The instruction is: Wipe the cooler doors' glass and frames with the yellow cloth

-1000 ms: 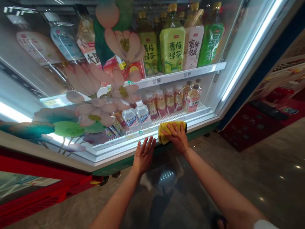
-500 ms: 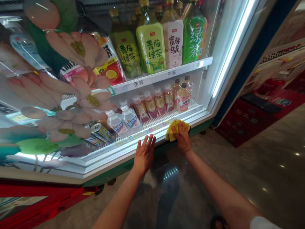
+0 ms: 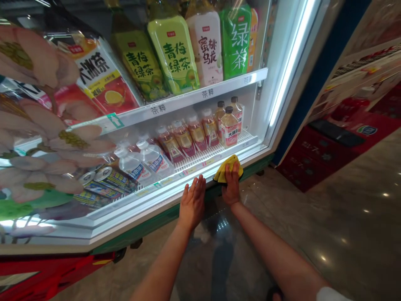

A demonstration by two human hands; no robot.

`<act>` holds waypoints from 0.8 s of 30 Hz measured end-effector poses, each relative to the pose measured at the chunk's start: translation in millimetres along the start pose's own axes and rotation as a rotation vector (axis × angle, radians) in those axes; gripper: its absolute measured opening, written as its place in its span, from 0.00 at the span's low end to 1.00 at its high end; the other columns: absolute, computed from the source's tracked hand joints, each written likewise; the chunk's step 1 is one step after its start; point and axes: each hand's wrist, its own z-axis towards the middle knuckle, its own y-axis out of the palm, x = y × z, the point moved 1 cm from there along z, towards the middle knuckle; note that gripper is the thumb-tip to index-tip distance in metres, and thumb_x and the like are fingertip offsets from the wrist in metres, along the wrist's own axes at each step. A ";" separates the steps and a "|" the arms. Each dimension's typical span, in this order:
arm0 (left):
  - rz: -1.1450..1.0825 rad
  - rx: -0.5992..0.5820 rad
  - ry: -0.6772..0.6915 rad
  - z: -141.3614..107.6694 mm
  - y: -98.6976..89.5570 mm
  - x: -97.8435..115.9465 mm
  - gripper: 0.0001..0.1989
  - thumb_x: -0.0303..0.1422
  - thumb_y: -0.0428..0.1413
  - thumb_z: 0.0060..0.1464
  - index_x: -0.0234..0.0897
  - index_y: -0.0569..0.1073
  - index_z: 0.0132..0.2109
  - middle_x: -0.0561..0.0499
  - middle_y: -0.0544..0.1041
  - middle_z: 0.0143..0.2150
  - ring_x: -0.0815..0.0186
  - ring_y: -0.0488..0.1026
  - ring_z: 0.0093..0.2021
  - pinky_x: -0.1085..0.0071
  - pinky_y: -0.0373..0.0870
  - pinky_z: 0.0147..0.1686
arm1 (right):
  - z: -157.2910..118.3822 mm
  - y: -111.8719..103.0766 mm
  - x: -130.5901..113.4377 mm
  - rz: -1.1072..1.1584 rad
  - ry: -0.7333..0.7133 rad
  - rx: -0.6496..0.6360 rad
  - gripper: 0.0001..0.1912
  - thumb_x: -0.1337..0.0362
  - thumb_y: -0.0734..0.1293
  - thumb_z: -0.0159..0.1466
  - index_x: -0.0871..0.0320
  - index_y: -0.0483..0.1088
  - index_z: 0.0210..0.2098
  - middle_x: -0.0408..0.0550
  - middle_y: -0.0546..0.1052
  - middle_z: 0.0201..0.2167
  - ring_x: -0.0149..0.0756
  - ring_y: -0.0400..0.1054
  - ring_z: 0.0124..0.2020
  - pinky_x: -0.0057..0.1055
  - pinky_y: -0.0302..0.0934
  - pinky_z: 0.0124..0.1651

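A yellow cloth (image 3: 224, 170) with a dark edge lies against the white lower frame (image 3: 169, 196) of a lit glass-fronted drinks cooler. My right hand (image 3: 232, 184) presses on this cloth, its fingers over the yellow fabric. To the left of it, my left hand (image 3: 192, 202) rests on the same lower frame with its fingers stretched out and nothing held. Behind the glass, just above the hands, small bottles (image 3: 184, 138) stand on the bottom wire rack.
Large green tea bottles (image 3: 172, 54) fill the upper shelf (image 3: 175, 102). Cans (image 3: 115, 179) lie at the lower left inside. Red crates (image 3: 53, 276) are at the bottom left. A red display box (image 3: 316, 159) stands on the right, beyond the shiny floor (image 3: 282, 209).
The view has shifted, so the cooler's contents sit further left. My right hand and the cloth have moved a little left along the frame, closer to my left hand.
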 end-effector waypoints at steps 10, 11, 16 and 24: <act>-0.012 0.008 0.024 34.3 12.9 21.6 0.40 0.20 0.46 0.59 0.34 0.44 0.76 0.45 0.55 0.75 0.58 0.47 0.76 0.52 0.40 0.75 | 24.8 -21.8 30.5 0.112 0.057 0.029 0.52 0.78 0.57 0.55 0.46 0.40 0.76 0.42 0.31 0.78 0.49 0.25 0.78 0.62 0.36 0.74; -0.018 0.003 0.023 37.6 12.9 22.8 0.40 0.20 0.46 0.58 0.35 0.44 0.76 0.45 0.54 0.75 0.58 0.48 0.76 0.52 0.40 0.75 | 25.6 -23.4 34.3 0.120 0.097 0.050 0.52 0.78 0.57 0.55 0.47 0.39 0.76 0.42 0.31 0.78 0.47 0.25 0.78 0.62 0.36 0.74; -0.021 -0.004 0.040 52.1 13.2 29.0 0.40 0.19 0.45 0.58 0.36 0.46 0.76 0.45 0.54 0.75 0.58 0.49 0.76 0.50 0.38 0.75 | 33.4 -29.2 39.5 0.153 0.137 0.050 0.46 0.76 0.55 0.61 0.48 0.40 0.76 0.44 0.33 0.78 0.46 0.26 0.78 0.61 0.37 0.74; 0.002 -0.038 0.118 77.0 16.4 41.4 0.38 0.19 0.45 0.58 0.34 0.50 0.75 0.47 0.51 0.76 0.60 0.48 0.76 0.54 0.35 0.75 | 64.9 -43.6 51.8 0.153 0.279 0.161 0.44 0.75 0.56 0.63 0.50 0.40 0.76 0.46 0.32 0.78 0.45 0.28 0.78 0.57 0.39 0.75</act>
